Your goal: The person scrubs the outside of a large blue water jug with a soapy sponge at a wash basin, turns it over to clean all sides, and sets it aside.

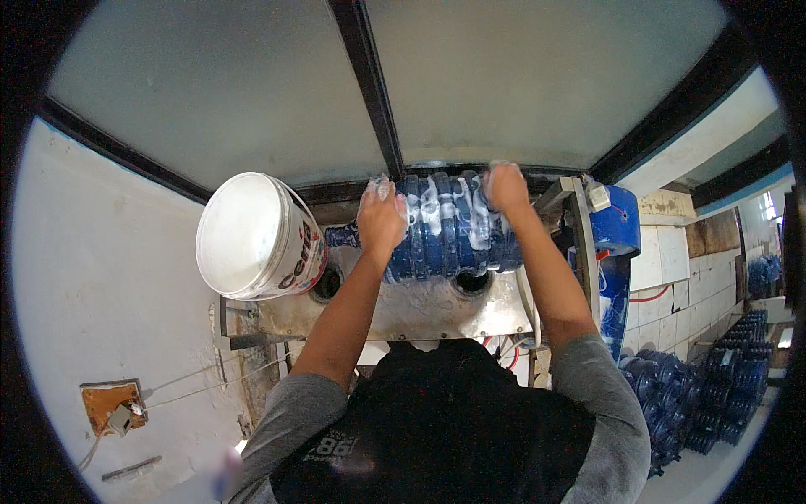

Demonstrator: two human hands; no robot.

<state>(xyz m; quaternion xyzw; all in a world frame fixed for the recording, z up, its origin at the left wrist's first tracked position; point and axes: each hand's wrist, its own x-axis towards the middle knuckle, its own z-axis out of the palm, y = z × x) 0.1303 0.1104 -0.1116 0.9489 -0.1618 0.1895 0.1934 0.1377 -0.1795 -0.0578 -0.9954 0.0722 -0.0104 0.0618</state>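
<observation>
A large blue ribbed water jug [430,235] lies on its side across a metal worktop [403,312], its neck pointing left. White suds streak its upper side. Over the jug's neck end, my left hand [382,220] is closed, with foam on the fingers. At the far right part of the jug my right hand [506,189] is closed too, also wet with suds. What either hand has in its fingers is hidden by foam and knuckles.
Left of the jug stands a white bucket [243,235]. Dark round holes [472,284] open in the worktop. Frosted panes [537,84] in black frames rise behind. A blue drum [614,220] is at right, with several stacked blue jugs [663,386] farther off. A socket [120,417] hangs on the left wall.
</observation>
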